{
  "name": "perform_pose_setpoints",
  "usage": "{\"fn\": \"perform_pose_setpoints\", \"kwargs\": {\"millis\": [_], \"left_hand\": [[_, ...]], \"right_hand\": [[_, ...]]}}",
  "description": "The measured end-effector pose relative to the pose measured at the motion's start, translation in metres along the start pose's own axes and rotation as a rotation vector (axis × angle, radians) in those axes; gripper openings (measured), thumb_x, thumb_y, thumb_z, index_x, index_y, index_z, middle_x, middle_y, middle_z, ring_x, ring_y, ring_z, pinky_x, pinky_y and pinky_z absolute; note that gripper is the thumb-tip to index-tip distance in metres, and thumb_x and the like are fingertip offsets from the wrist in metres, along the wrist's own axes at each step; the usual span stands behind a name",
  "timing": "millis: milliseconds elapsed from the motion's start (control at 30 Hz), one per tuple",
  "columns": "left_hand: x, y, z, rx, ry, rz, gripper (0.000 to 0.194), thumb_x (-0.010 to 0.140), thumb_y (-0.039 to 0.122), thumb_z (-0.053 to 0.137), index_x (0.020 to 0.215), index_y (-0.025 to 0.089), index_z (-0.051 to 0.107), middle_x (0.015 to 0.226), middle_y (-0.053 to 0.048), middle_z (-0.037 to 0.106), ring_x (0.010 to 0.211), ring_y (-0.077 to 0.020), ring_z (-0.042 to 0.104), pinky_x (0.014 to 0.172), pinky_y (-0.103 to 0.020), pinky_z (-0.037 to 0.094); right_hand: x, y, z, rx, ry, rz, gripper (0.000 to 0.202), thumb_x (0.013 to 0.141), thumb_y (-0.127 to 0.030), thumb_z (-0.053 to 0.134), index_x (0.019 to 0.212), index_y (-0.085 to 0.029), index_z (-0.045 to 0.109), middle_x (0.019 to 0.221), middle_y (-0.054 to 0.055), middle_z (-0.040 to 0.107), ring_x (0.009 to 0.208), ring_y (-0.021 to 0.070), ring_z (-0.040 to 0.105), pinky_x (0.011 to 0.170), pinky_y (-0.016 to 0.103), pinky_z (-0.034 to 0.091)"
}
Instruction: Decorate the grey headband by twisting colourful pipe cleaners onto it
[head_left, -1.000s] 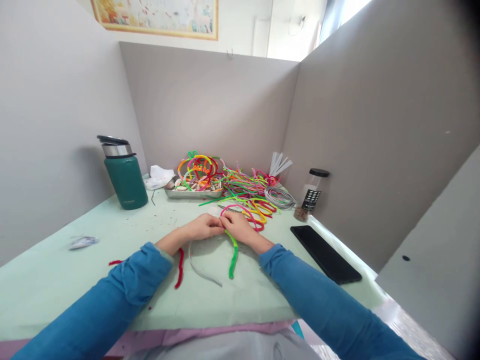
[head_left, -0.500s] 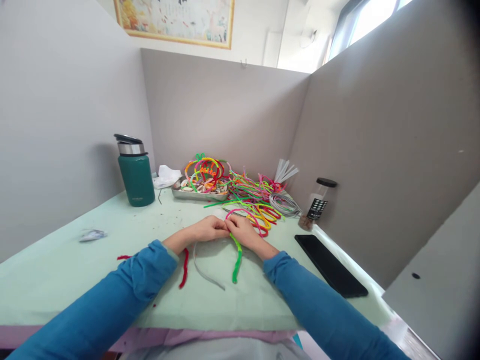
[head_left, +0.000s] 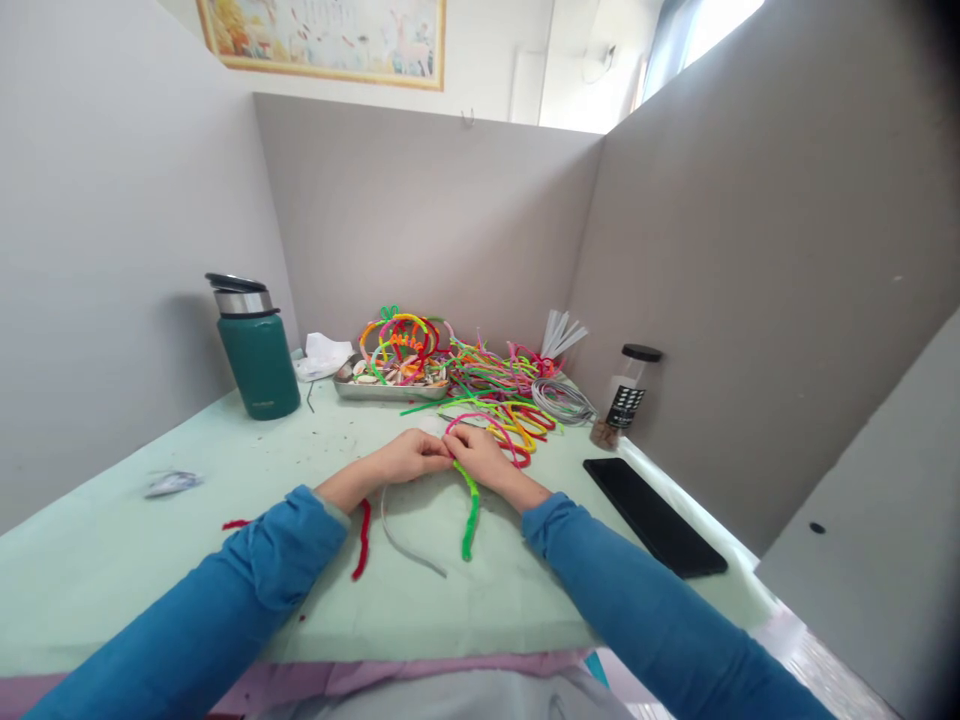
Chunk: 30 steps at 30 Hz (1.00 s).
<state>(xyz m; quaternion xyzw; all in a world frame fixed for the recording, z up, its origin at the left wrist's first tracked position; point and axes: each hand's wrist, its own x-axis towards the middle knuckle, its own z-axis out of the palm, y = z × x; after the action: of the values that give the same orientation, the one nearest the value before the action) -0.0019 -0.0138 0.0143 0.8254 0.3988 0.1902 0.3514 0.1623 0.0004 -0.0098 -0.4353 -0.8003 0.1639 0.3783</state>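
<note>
My left hand (head_left: 411, 457) and my right hand (head_left: 478, 460) meet fingertip to fingertip above the table, both pinched on a fuzzy craft stem (head_left: 471, 515). Its yellow-green to green end hangs down below my right hand, and a pink part (head_left: 491, 420) curves up behind the fingers. The exact spot they grip is hidden. A thin grey strip (head_left: 405, 548) curves down from beneath my left hand to the cloth. Beside my left wrist lies a red fuzzy piece (head_left: 363, 540).
A metal tray (head_left: 390, 392) of small pieces and coloured loops stands at the back, beside a pile of fuzzy stems (head_left: 495, 370) and coiled grey wire (head_left: 562, 400). A green bottle (head_left: 259, 365) is left; a jar (head_left: 624, 400) and black phone (head_left: 652, 515) are right.
The whole view has shifted slightly, moving things a little left in the picture. Both hands keep their pinch at the same place, with hardly any change in the fingers.
</note>
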Motion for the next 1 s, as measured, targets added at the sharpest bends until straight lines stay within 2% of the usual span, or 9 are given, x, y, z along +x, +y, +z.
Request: {"fn": "perform_pose_setpoints", "kwargs": {"millis": [200, 367, 567, 1000], "left_hand": [[-0.0013, 0.003, -0.0008, 0.003, -0.031, -0.012, 0.038, 0.073, 0.05, 0.049, 0.076, 0.013, 0.058, 0.053, 0.004, 0.041, 0.048, -0.0064, 0.032, 0.045, -0.018, 0.027], [-0.0019, 0.0041, -0.0014, 0.015, -0.045, -0.007, 0.027, 0.073, 0.04, 0.047, 0.067, 0.014, 0.052, 0.053, 0.004, 0.042, 0.048, -0.0072, 0.035, 0.046, -0.019, 0.028], [-0.0011, 0.004, -0.0016, 0.059, -0.039, -0.016, 0.018, 0.07, 0.031, 0.044, 0.065, 0.015, 0.049, 0.053, 0.004, 0.042, 0.049, -0.0076, 0.036, 0.047, -0.018, 0.029], [0.0002, 0.0018, 0.0003, -0.016, -0.029, 0.014, 0.034, 0.075, 0.047, 0.047, 0.071, 0.014, 0.052, 0.055, 0.004, 0.037, 0.048, -0.0065, 0.032, 0.045, -0.018, 0.027]], "right_hand": [[-0.0004, -0.0001, 0.0004, -0.01, 0.0, -0.003, 0.022, 0.08, -0.025, 0.043, 0.062, -0.016, 0.051, 0.06, -0.002, 0.049, 0.057, 0.0098, 0.04, 0.052, 0.022, 0.024], [-0.0012, -0.0001, 0.0012, 0.001, 0.009, -0.01, 0.021, 0.08, -0.024, 0.043, 0.062, -0.016, 0.051, 0.06, -0.002, 0.05, 0.057, 0.0097, 0.041, 0.052, 0.021, 0.025], [-0.0015, -0.0003, 0.0008, 0.016, 0.014, -0.007, 0.021, 0.08, -0.025, 0.044, 0.063, -0.016, 0.052, 0.059, -0.002, 0.05, 0.057, 0.01, 0.041, 0.052, 0.021, 0.026], [0.0001, -0.0005, -0.0005, 0.04, 0.027, 0.022, 0.02, 0.078, -0.025, 0.044, 0.061, -0.016, 0.051, 0.059, -0.002, 0.049, 0.058, 0.0102, 0.043, 0.053, 0.022, 0.027]]}}
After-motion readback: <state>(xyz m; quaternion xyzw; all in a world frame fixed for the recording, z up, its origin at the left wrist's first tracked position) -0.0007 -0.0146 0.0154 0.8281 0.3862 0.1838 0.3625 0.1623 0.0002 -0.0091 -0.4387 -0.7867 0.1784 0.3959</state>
